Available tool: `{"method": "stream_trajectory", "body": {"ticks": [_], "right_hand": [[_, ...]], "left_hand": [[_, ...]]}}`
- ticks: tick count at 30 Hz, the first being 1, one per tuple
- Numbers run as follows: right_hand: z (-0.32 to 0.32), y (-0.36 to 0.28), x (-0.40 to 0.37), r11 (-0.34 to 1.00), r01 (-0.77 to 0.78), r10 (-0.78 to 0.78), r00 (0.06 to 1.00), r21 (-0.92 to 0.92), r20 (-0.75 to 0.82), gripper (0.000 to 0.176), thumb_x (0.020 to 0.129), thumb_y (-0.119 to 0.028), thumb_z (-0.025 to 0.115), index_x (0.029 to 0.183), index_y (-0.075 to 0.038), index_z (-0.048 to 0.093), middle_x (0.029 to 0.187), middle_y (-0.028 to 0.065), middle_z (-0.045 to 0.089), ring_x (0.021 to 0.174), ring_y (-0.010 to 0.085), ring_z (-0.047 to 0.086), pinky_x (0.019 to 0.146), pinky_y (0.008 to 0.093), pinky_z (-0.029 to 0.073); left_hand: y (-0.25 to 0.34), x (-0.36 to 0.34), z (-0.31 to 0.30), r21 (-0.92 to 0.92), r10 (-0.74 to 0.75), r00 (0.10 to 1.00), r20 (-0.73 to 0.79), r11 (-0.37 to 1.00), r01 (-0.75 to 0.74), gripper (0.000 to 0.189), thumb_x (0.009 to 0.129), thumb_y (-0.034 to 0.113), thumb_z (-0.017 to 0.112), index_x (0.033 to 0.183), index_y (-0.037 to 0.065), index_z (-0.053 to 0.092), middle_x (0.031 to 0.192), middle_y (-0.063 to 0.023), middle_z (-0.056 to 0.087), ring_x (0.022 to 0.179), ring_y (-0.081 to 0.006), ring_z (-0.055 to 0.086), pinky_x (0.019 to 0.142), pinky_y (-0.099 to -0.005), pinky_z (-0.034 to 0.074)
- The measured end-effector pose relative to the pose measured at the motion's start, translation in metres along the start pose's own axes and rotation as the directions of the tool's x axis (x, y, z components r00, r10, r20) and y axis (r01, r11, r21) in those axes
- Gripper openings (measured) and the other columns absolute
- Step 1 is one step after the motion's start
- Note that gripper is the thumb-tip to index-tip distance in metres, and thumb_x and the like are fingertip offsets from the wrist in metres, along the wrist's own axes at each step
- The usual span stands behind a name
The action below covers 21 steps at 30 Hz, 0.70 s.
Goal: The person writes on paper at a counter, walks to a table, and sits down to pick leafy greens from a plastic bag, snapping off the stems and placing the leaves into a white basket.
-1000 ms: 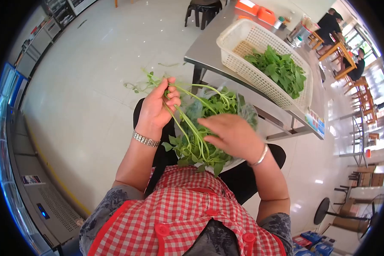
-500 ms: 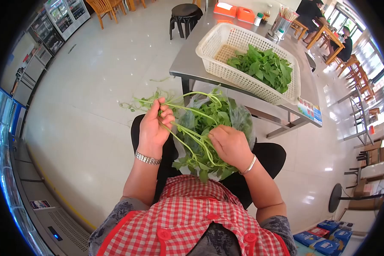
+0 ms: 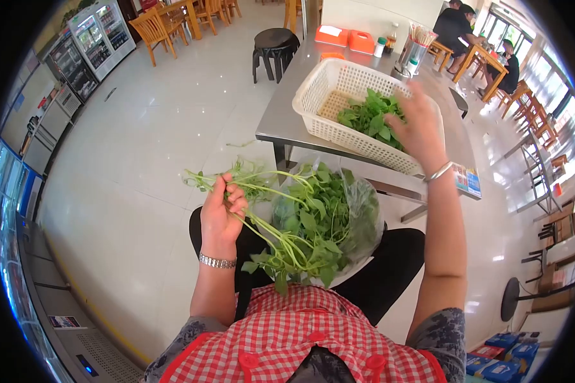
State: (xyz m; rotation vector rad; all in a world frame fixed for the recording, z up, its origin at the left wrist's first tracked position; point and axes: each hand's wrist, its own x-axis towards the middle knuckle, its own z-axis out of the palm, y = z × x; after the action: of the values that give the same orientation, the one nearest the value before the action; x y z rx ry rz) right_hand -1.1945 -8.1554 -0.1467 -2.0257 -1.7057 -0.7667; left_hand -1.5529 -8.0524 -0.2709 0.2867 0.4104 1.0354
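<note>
My left hand (image 3: 222,210) is closed around a bunch of long green stems (image 3: 271,236), their leafy ends hanging over my lap. Beneath and beside them, a clear plastic bag (image 3: 363,207) full of leafy greens (image 3: 322,204) sits between my knees. Over the right part of a cream plastic basket (image 3: 329,124) is my right hand (image 3: 420,124), slightly blurred, its fingers apart and nothing visible in them. Picked green leaves (image 3: 372,118) lie in the basket below it; my hand covers some of them.
The basket stands on a metal table (image 3: 281,118) with red boxes (image 3: 348,39), bottles and a chopstick holder (image 3: 416,48) behind it. Stems lie on the floor to the left. A black stool (image 3: 276,41) stands beyond the table's left side. People sit at a far table.
My right hand has gone from the stems over the bag up to the basket, its fingers opening. My left hand keeps its bunch and sits slightly lower.
</note>
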Motion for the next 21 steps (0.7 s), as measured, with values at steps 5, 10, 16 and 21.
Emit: {"method": "stream_trajectory", "body": {"ticks": [5, 10, 16, 21], "right_hand": [[0.026, -0.092, -0.032, 0.64, 0.244, -0.419, 0.906, 0.728, 0.064, 0.026, 0.088, -0.02, 0.059, 0.11, -0.005, 0.059, 0.114, 0.0152, 0.057, 0.105, 0.0336, 0.054, 0.09, 0.0411, 0.044], [0.032, -0.103, -0.044, 0.575, 0.181, -0.447, 0.887, 0.798, 0.121, 0.021, 0.091, -0.023, 0.056, 0.09, -0.002, 0.056, 0.079, 0.013, 0.057, 0.08, 0.0321, 0.056, 0.073, 0.0414, 0.045], [0.002, -0.097, -0.044, 0.377, -0.229, -0.584, 0.693, 0.897, 0.422, 0.024, 0.093, -0.024, 0.052, 0.083, -0.002, 0.051, 0.074, 0.0151, 0.053, 0.073, 0.0339, 0.055, 0.068, 0.0414, 0.045], [-0.005, -0.094, -0.048, 0.55, 0.068, -0.458, 0.858, 0.832, 0.232, 0.024, 0.092, -0.022, 0.053, 0.08, -0.002, 0.049, 0.074, 0.0143, 0.053, 0.075, 0.0342, 0.056, 0.064, 0.042, 0.045]], "left_hand": [[-0.002, -0.004, 0.008, -0.011, -0.043, 0.999, 0.021, 0.999, 0.043, 0.016, 0.097, 0.018, 0.051, 0.103, 0.003, 0.053, 0.08, -0.0028, 0.049, 0.068, -0.0105, 0.042, 0.05, -0.0191, 0.034], [0.001, -0.006, 0.011, 0.027, -0.055, 0.998, 0.043, 0.998, 0.054, 0.016, 0.097, 0.018, 0.05, 0.103, 0.004, 0.054, 0.079, -0.0029, 0.049, 0.067, -0.0106, 0.042, 0.05, -0.0192, 0.034], [-0.001, -0.007, 0.006, 0.087, -0.167, 0.98, 0.106, 0.984, 0.158, 0.018, 0.098, 0.022, 0.05, 0.101, 0.005, 0.054, 0.078, -0.0004, 0.049, 0.065, -0.0083, 0.042, 0.049, -0.0184, 0.032], [-0.003, -0.009, 0.008, 0.105, -0.175, 0.969, 0.173, 0.982, 0.158, 0.018, 0.098, 0.023, 0.049, 0.1, 0.006, 0.055, 0.078, 0.0004, 0.049, 0.065, -0.0079, 0.041, 0.049, -0.0182, 0.031]]}}
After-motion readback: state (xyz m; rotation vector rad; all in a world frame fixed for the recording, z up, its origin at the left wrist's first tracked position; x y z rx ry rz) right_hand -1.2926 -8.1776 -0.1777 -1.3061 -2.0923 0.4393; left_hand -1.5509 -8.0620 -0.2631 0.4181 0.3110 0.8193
